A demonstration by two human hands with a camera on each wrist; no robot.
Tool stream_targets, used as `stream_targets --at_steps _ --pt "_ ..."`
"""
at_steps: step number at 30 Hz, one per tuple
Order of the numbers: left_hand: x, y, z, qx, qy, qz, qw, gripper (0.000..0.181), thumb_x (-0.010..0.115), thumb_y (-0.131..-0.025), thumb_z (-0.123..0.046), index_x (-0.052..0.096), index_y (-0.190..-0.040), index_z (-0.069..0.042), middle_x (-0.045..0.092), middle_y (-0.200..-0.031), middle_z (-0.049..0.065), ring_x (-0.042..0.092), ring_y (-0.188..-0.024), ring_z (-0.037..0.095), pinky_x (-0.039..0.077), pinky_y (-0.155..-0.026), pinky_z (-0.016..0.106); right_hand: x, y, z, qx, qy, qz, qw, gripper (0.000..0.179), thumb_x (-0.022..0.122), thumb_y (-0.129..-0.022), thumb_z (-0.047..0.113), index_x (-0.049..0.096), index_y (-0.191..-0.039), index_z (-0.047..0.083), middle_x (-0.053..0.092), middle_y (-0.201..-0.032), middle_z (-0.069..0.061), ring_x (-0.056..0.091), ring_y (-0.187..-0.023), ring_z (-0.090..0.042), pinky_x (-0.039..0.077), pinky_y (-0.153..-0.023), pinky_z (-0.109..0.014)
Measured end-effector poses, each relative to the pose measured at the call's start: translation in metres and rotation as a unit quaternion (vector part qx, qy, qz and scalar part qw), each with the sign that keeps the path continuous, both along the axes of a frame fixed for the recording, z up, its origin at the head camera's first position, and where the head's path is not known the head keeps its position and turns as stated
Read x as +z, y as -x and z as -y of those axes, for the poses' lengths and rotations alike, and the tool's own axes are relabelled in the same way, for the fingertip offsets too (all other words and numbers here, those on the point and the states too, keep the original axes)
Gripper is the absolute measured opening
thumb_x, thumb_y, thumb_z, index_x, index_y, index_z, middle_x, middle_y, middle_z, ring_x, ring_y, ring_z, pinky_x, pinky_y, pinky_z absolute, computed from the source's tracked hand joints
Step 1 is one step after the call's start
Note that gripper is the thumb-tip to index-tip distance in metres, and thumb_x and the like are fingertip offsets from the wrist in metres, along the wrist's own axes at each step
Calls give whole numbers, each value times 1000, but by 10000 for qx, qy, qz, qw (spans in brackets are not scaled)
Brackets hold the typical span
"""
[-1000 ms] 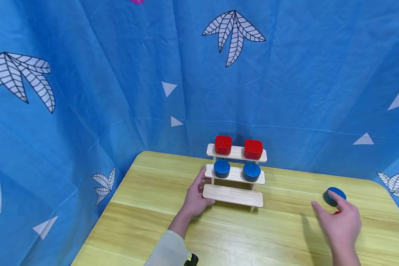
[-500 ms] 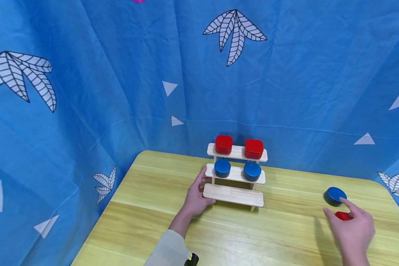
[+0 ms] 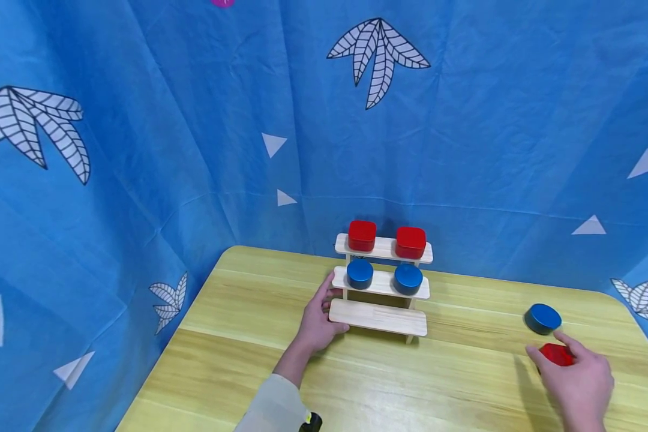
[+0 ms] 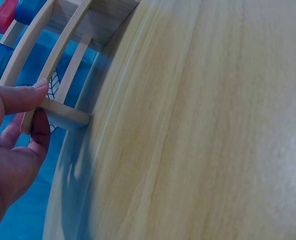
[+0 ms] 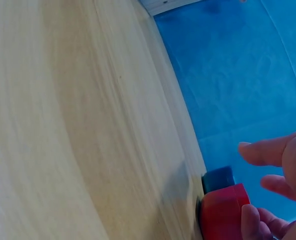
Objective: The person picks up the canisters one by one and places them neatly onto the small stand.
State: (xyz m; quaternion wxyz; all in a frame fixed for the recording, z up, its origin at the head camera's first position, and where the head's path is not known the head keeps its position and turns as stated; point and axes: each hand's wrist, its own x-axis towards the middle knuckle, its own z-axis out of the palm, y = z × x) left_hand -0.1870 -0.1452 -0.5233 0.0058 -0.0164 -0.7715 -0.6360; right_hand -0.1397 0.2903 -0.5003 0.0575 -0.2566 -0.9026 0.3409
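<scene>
My left hand [image 3: 315, 327] holds the left end of a three-tier wooden display stand [image 3: 378, 317]. In the left wrist view, thumb and fingers pinch the end of one of its boards [image 4: 62, 55]. Two red square-shaped boxes [image 3: 362, 236] sit on the top tier and two blue round tins [image 3: 360, 273] on the middle one; the lowest tier is bare. My right hand [image 3: 583, 378] is spread around a red box [image 3: 557, 354] on the table, thumb and fingers apart. In the right wrist view, fingertips overlap this red box [image 5: 220, 210], with the thumb well away from it.
Just behind the red box stands a blue round tin [image 3: 542, 318] on the wooden table [image 3: 237, 312]. A blue patterned curtain [image 3: 464, 120] hangs along the back and left of the table. A black object [image 3: 311, 422] shows by the left sleeve [image 3: 275, 399].
My right hand has moved right and a little toward me, from near the blue tin to around the red box. The left hand stays on the stand.
</scene>
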Motion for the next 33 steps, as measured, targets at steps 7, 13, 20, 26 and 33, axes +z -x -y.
stream_targets --at_steps 7,13,20,26,33 --pt "0 -1 0 -2 -42 44 10000 121 80 -68 22 28 -156 -43 55 -132 1 53 -113 26 55 -85 33 -3 -1 0 -129 211 313 9992 76 75 -88 30 42 -149 0 27 -136 -40 20 -129 -59 47 -68 -64" --pt "0 -1 0 -32 -85 21 10000 122 79 -67 23 27 -156 -43 55 -132 2 53 -113 27 55 -84 33 -3 -1 0 -649 508 492 9954 77 77 -85 24 40 -151 4 14 -148 -39 10 -136 -58 46 -68 -67" --pt "-2 -1 1 -51 -71 -26 10000 121 80 -67 22 28 -157 -41 55 -133 2 53 -112 27 55 -84 33 -10 -2 -7 -503 455 672 9954 77 76 -86 26 41 -150 2 16 -143 -42 12 -131 -61 45 -62 -59" --pt "-3 -1 1 -44 -26 18 10000 122 80 -67 22 27 -157 -42 55 -133 1 53 -113 27 55 -85 34 -18 -2 -11 -296 430 596 9969 75 74 -87 24 40 -149 0 20 -141 -41 18 -129 -60 49 -64 -61" --pt "-3 1 2 -45 11 -13 10000 122 81 -68 20 27 -155 -47 55 -132 -2 53 -113 25 55 -87 34 -23 0 -15 -178 432 484 9977 75 76 -85 19 41 -148 -2 24 -140 -40 19 -128 -58 49 -68 -64"
